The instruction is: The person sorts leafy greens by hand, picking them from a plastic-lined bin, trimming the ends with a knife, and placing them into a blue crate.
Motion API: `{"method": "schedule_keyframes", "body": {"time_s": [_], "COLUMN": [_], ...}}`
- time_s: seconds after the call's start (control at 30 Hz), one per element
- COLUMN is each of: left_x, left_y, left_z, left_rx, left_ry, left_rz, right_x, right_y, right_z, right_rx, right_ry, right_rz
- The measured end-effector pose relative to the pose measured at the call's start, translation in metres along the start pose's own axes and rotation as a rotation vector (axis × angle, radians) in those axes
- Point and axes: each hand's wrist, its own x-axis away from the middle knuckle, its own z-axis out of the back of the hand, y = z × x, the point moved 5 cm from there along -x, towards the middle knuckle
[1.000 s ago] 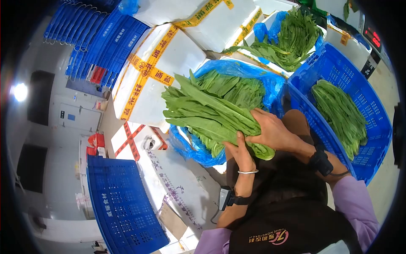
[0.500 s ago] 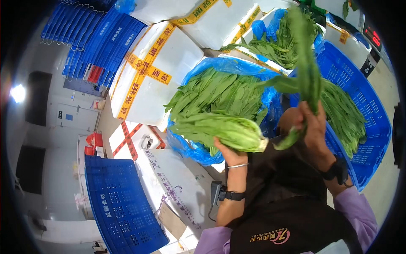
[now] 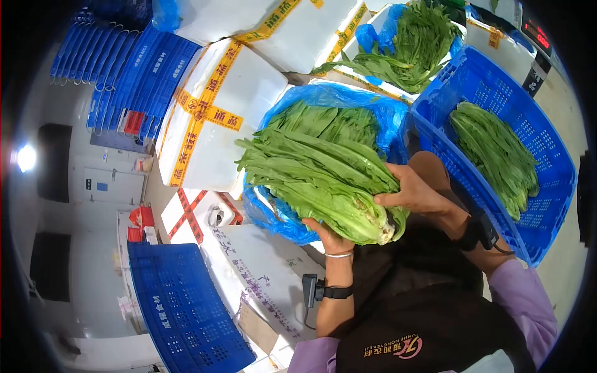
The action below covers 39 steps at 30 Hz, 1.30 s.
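Note:
My left hand (image 3: 331,236) is wrapped under a large head of leafy green lettuce (image 3: 323,186), near its pale cut stem end. From the other side, my right hand (image 3: 413,189) grips the same lettuce close to the base, thumb on top. The lettuce lies tilted, leaf tips pointing left, above a foam box lined with a blue plastic bag (image 3: 329,94). More long green leaves (image 3: 336,119) fill that bag behind it. To my right, a bunch of lettuce (image 3: 494,158) rests in a blue perforated crate (image 3: 553,177).
Taped white foam boxes (image 3: 217,115) stand beyond. Another open foam box holds loose greens (image 3: 423,40). Blue crates (image 3: 146,78) are stacked at far left, and a blue crate (image 3: 186,304) stands at lower left. A red digital display (image 3: 536,34) shows at upper right.
My right hand has come left from near the crate, where it held up long leaves, and now grips the lettuce with my left hand. The lettuce in hand looks fuller.

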Motion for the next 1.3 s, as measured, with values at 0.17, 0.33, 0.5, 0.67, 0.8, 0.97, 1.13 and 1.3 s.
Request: {"method": "schedule_keyframes", "body": {"time_s": [0.17, 0.33, 0.5, 0.67, 0.8, 0.97, 1.13, 1.3], "left_x": [0.002, -0.004, -0.008, -0.012, -0.012, -0.011, -0.009, -0.009], "left_y": [-0.008, -0.011, 0.009, -0.010, -0.011, -0.009, -0.008, -0.007], "left_z": [0.001, 0.012, -0.001, -0.001, 0.001, 0.001, 0.003, 0.002], "left_rx": [-0.047, -0.138, -0.228, -0.054, 0.021, 0.049, 0.087, 0.145], "left_ry": [0.023, 0.031, -0.034, 0.165, 0.104, 0.111, 0.112, 0.084], "left_rz": [0.018, 0.195, 0.363, 0.250, 0.293, 0.322, 0.334, 0.325], "right_x": [0.000, 0.006, 0.009, 0.013, 0.016, 0.014, 0.012, 0.011], "right_y": [0.003, 0.000, 0.007, 0.004, 0.014, 0.030, 0.031, 0.034], "right_z": [-0.004, 0.001, 0.008, 0.005, 0.009, 0.017, 0.018, 0.018], "right_rx": [0.017, 0.013, -0.051, 0.095, 0.120, -0.041, -0.091, -0.211], "right_ry": [0.021, 0.057, 0.110, 0.172, 0.228, 0.209, 0.144, 0.134], "right_rz": [0.023, 0.022, 0.094, 0.094, 0.095, 0.079, 0.054, 0.009]}}
